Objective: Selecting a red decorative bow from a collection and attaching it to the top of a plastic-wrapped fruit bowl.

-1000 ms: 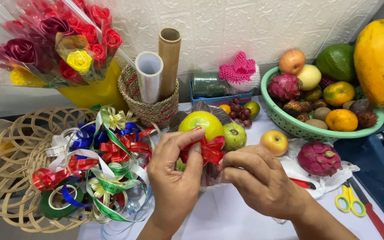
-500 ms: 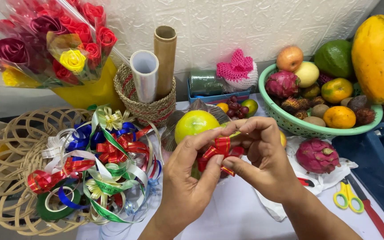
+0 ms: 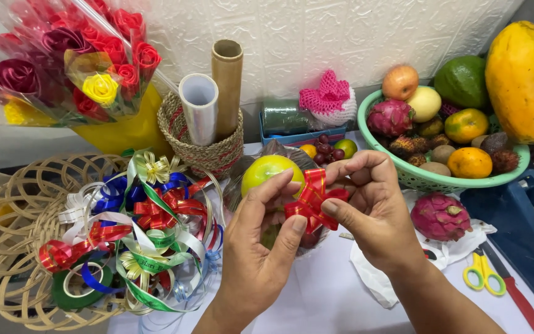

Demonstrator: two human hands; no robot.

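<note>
Both my hands hold a small red ribbon bow [image 3: 311, 199] with gold check lines at the centre of the view. My left hand [image 3: 259, 247] pinches its lower left side between thumb and forefinger. My right hand [image 3: 369, 207] grips its right side with the thumb on top. Right behind the bow sits a yellow-green apple [image 3: 267, 172] wrapped in clear film, with more fruit partly hidden under my hands.
A pile of coloured ribbons and bows [image 3: 137, 241] lies on a woven wicker tray [image 3: 7, 247] at left. A woven basket [image 3: 208, 151] holds paper rolls. A green fruit basket [image 3: 428, 179], a papaya [image 3: 525, 80], a dragon fruit [image 3: 440, 216], yellow scissors [image 3: 483, 275] and a red-handled knife [image 3: 517, 300] lie at right. Wrapped roses [image 3: 69, 62] stand behind.
My hands have lifted the red bow from low against the wrapped fruit to in front of the apple, and my fingers have shifted their grip on it.
</note>
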